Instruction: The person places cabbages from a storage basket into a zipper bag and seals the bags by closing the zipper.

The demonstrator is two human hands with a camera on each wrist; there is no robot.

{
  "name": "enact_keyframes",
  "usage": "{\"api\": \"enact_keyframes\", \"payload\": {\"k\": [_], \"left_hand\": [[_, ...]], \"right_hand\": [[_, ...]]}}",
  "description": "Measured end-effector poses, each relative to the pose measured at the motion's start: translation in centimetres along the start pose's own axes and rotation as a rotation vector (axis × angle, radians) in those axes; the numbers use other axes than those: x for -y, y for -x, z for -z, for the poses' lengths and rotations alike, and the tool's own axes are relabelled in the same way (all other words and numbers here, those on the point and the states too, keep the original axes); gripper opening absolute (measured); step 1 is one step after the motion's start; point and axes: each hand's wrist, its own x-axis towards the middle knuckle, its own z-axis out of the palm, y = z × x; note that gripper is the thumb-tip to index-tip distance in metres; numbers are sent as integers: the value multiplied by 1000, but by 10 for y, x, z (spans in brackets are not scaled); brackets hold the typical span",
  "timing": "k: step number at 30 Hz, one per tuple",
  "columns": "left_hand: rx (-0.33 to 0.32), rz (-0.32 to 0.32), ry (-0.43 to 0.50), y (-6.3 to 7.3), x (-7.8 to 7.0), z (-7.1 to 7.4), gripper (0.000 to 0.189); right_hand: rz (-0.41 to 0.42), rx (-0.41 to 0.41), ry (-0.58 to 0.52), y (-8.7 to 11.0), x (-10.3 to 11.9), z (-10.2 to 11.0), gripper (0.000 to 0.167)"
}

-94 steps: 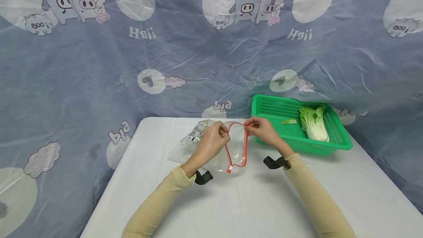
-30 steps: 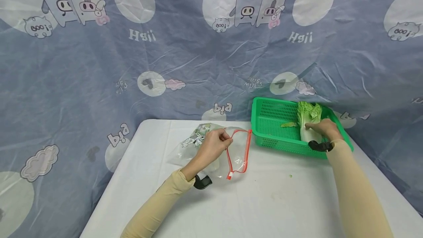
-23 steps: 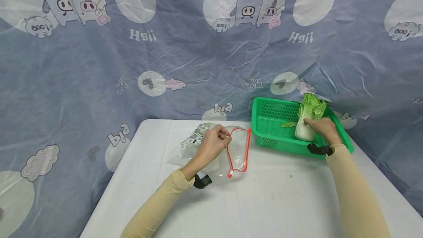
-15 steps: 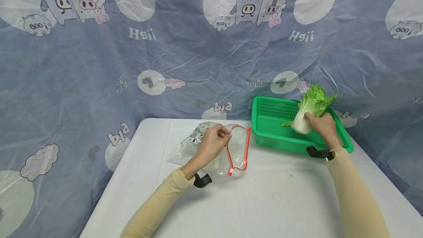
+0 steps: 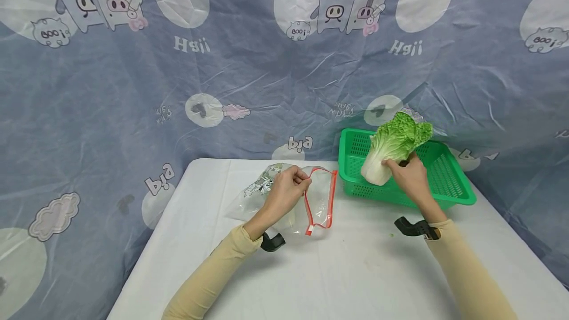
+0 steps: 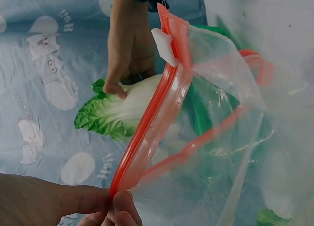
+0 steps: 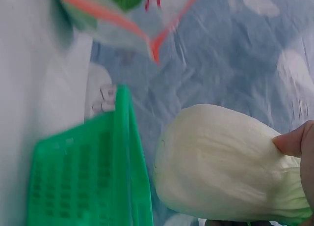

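Observation:
My left hand (image 5: 288, 190) pinches the red-edged rim of a clear zip bag (image 5: 321, 206), whose mouth stands open towards the right. A white slider (image 6: 164, 46) sits on the red zip in the left wrist view. Something green (image 6: 271, 218) shows through the plastic. With thumb and fingers, my right hand (image 5: 412, 179) grips a napa cabbage (image 5: 391, 148) above the green basket (image 5: 449, 177). Its white base points down and left towards the bag, its leafy end up and right. The far fingers of that hand are partly hidden behind the cabbage.
The basket stands at the back right of the white table (image 5: 311, 280), close to the bag's right side. A small green scrap (image 5: 391, 234) lies on the cloth in front of it. Behind the table hangs a printed grey-blue curtain (image 5: 249, 73).
My right hand left the bag's rim, took hold of the cabbage in the basket, lifted it and carried it left. My left hand keeps its pinch on the bag, almost still.

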Motion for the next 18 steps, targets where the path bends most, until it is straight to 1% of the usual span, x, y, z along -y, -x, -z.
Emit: {"api": "enact_keyframes", "payload": {"k": [5, 10, 15, 18], "left_hand": [[-10, -8, 1, 0, 0, 0, 7], [-19, -17, -10, -1, 0, -1, 7], [-26, -9, -18, -1, 0, -2, 6], [-23, -7, -19, 0, -1, -2, 6]], "right_hand": [[58, 93, -32, 23, 19, -19, 69], [79, 167, -24, 41, 28, -37, 66], [136, 186, -57, 53, 29, -52, 60], [168, 190, -97, 58, 29, -61, 57]]}}
